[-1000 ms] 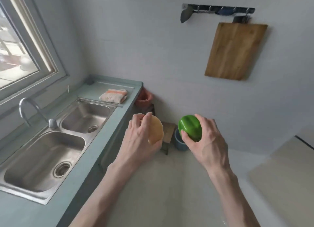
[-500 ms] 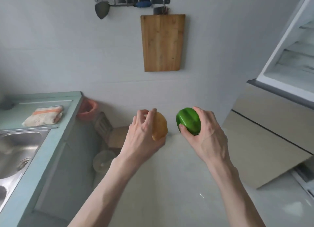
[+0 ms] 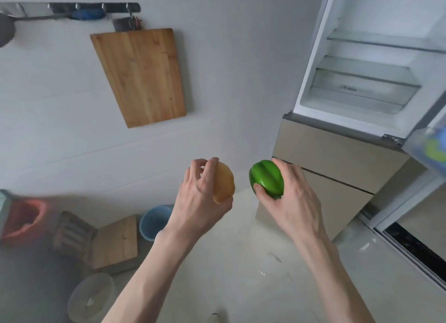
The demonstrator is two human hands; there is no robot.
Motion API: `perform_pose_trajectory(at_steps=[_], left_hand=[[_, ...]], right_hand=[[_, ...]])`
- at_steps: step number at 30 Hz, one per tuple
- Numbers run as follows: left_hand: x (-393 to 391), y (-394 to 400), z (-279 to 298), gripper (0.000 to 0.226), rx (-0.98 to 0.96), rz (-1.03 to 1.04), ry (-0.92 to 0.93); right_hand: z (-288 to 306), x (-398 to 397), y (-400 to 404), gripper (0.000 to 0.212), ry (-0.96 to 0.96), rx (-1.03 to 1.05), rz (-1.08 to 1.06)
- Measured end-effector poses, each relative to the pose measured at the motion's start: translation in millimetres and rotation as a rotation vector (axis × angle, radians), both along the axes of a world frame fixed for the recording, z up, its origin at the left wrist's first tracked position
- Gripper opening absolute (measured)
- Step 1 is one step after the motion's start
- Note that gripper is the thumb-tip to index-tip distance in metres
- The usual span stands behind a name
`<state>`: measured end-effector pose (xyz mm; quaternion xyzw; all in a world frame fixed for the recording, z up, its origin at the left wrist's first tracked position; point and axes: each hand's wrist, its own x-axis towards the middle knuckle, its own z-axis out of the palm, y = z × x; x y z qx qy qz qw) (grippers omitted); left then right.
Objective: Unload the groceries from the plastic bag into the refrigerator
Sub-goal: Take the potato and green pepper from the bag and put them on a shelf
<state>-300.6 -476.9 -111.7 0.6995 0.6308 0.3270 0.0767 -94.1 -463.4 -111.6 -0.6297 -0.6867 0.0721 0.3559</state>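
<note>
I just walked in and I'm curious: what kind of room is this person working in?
Most likely a home kitchen. An open fridge with bare shelves stands at the right, a wooden cutting board hangs on the wall under a utensil rail, and the hands hold a green pepper and a yellowish vegetable.

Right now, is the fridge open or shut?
Open. The fridge shows its bare white inside and glass shelves, with the door swung out at the right.

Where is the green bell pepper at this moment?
In the head view the green bell pepper sits right of centre, held in the right hand, beside the yellowish item in the left hand, below the open refrigerator.
</note>
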Motion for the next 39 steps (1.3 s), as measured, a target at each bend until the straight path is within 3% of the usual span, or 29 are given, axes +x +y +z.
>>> perform_pose_trajectory(at_steps=[15, 28, 39], left_hand=[[46, 205, -7, 0.086, 0.040, -0.295, -0.034], [158, 300, -10, 0.084, 0.031, -0.532, -0.021], [271, 390, 7, 0.084, 0.059, -0.541, 0.028]], right_hand=[[9, 41, 144, 0.066, -0.102, -0.027, -0.330], [7, 140, 194, 0.066, -0.041, -0.056, -0.552], [-1, 249, 280, 0.068, 0.048, -0.038, -0.575]])
